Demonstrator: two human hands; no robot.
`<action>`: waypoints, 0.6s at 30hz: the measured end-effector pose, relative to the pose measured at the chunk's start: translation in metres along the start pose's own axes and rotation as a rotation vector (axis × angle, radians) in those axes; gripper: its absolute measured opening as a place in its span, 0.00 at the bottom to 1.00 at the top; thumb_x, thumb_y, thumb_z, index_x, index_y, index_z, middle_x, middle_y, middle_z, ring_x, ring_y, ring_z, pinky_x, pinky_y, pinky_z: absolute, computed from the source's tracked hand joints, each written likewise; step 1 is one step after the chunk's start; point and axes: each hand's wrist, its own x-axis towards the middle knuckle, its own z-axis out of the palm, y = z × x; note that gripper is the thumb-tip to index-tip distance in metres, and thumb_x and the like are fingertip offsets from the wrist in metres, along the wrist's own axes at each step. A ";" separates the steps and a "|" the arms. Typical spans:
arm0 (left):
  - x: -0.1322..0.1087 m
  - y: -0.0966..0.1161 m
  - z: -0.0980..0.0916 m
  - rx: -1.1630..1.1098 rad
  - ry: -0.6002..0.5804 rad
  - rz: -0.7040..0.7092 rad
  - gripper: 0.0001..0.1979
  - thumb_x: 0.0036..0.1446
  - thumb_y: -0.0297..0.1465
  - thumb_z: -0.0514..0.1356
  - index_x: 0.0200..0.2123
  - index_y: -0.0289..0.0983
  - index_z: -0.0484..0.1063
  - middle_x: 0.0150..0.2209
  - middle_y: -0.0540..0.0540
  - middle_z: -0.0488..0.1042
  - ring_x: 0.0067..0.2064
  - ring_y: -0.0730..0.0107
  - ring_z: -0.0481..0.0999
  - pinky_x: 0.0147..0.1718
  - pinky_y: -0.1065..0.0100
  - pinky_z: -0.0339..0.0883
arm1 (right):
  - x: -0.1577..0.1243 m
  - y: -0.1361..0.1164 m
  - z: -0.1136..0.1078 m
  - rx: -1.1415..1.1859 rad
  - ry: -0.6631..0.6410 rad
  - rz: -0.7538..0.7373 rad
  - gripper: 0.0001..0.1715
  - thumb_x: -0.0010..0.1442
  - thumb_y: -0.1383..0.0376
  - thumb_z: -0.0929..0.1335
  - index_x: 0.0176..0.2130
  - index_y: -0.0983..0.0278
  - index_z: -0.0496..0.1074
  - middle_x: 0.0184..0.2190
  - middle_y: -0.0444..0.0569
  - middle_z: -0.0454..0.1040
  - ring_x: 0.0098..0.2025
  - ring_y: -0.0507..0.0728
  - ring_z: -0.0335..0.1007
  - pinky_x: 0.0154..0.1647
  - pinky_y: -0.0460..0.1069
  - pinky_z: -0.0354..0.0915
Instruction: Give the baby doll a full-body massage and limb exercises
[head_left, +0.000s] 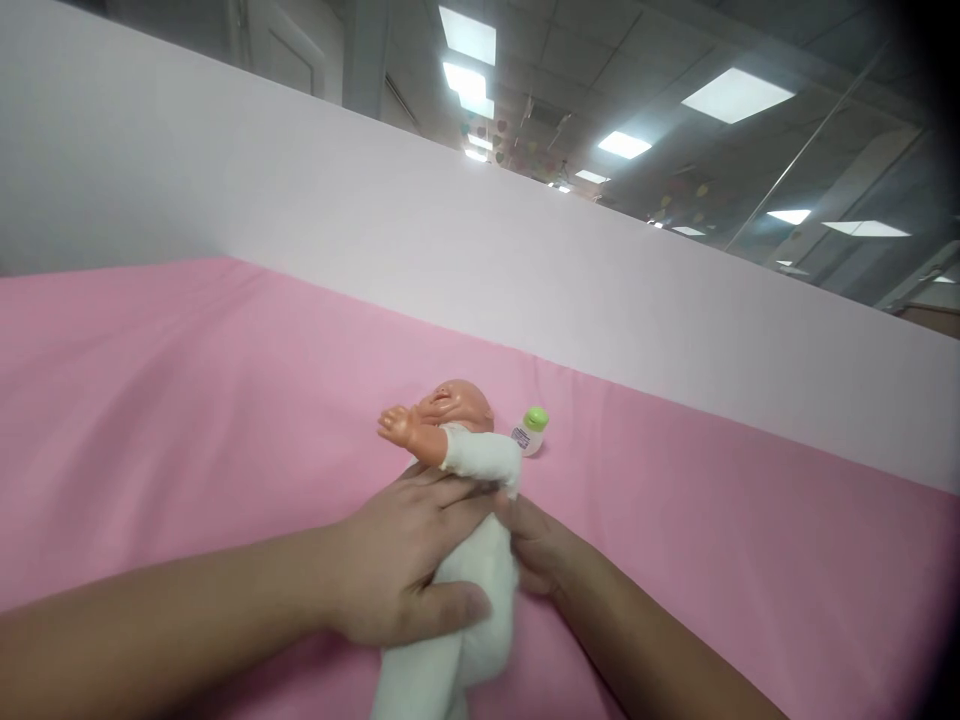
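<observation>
A baby doll [480,590] with a white cloth body and an orange-tan plastic head and hand lies on a pink cloth [300,400]. The doll's head points away from me and one of its arms lies across its upper body. My left hand [416,555] rests over the doll's torso, thumb apart from the other fingers, whose tips pass under the doll's arm. At the doll's right side is my right hand [536,545], its fingers against the white body and partly hidden behind it.
Just beyond the doll, to the right of its head, a small clear bottle with a green cap [531,430] stands on the cloth. A white partition [450,240] runs along the far edge.
</observation>
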 end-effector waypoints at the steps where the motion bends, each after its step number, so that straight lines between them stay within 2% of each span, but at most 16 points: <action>1: 0.002 0.000 0.004 -0.004 -0.002 -0.010 0.35 0.64 0.49 0.60 0.69 0.42 0.62 0.63 0.38 0.70 0.64 0.42 0.68 0.65 0.44 0.58 | -0.001 -0.004 0.001 0.070 -0.041 0.028 0.41 0.59 0.35 0.69 0.57 0.62 0.73 0.45 0.57 0.80 0.53 0.69 0.76 0.51 0.62 0.72; 3: 0.005 -0.001 0.011 0.001 0.013 -0.020 0.32 0.63 0.49 0.60 0.66 0.42 0.66 0.60 0.38 0.72 0.62 0.43 0.69 0.64 0.44 0.60 | -0.004 -0.014 0.002 0.092 -0.050 0.032 0.34 0.63 0.43 0.71 0.58 0.62 0.72 0.47 0.56 0.80 0.54 0.67 0.75 0.54 0.62 0.71; 6: 0.004 -0.004 0.018 0.016 0.056 -0.010 0.34 0.61 0.50 0.62 0.66 0.42 0.66 0.62 0.38 0.70 0.64 0.42 0.66 0.66 0.44 0.57 | -0.011 -0.025 -0.001 -0.037 -0.022 -0.001 0.30 0.67 0.46 0.69 0.57 0.63 0.73 0.48 0.55 0.79 0.54 0.65 0.75 0.57 0.62 0.68; 8: 0.002 -0.005 0.020 0.015 0.084 -0.005 0.34 0.62 0.49 0.62 0.67 0.43 0.65 0.63 0.39 0.69 0.65 0.43 0.66 0.66 0.45 0.57 | -0.013 -0.028 -0.004 -0.075 -0.021 0.015 0.30 0.66 0.46 0.70 0.55 0.65 0.75 0.46 0.55 0.79 0.52 0.65 0.75 0.57 0.61 0.68; 10: 0.000 -0.006 0.020 0.014 0.115 -0.010 0.29 0.65 0.44 0.59 0.66 0.43 0.65 0.62 0.40 0.71 0.63 0.46 0.69 0.65 0.46 0.59 | -0.014 -0.026 -0.008 -0.041 -0.020 0.053 0.31 0.64 0.46 0.72 0.54 0.66 0.75 0.45 0.56 0.79 0.50 0.65 0.76 0.54 0.60 0.69; 14: -0.006 -0.011 0.014 0.005 0.249 0.000 0.20 0.66 0.33 0.56 0.59 0.41 0.71 0.56 0.41 0.75 0.57 0.53 0.72 0.60 0.52 0.66 | -0.011 -0.016 -0.015 0.077 -0.016 0.105 0.34 0.57 0.50 0.77 0.55 0.67 0.74 0.44 0.57 0.79 0.48 0.65 0.77 0.50 0.59 0.72; 16: -0.009 -0.015 0.007 0.006 0.320 -0.059 0.16 0.64 0.32 0.56 0.54 0.40 0.73 0.53 0.40 0.76 0.56 0.54 0.73 0.57 0.55 0.68 | -0.010 -0.011 -0.018 0.125 -0.003 0.091 0.36 0.55 0.51 0.77 0.56 0.67 0.73 0.46 0.58 0.79 0.49 0.67 0.78 0.51 0.61 0.72; 18: -0.012 -0.021 0.000 0.011 0.354 -0.216 0.11 0.62 0.34 0.58 0.45 0.39 0.75 0.47 0.41 0.77 0.49 0.56 0.76 0.48 0.58 0.72 | -0.010 -0.006 -0.020 0.151 0.030 0.047 0.39 0.53 0.52 0.77 0.58 0.66 0.72 0.48 0.60 0.79 0.50 0.68 0.78 0.53 0.63 0.72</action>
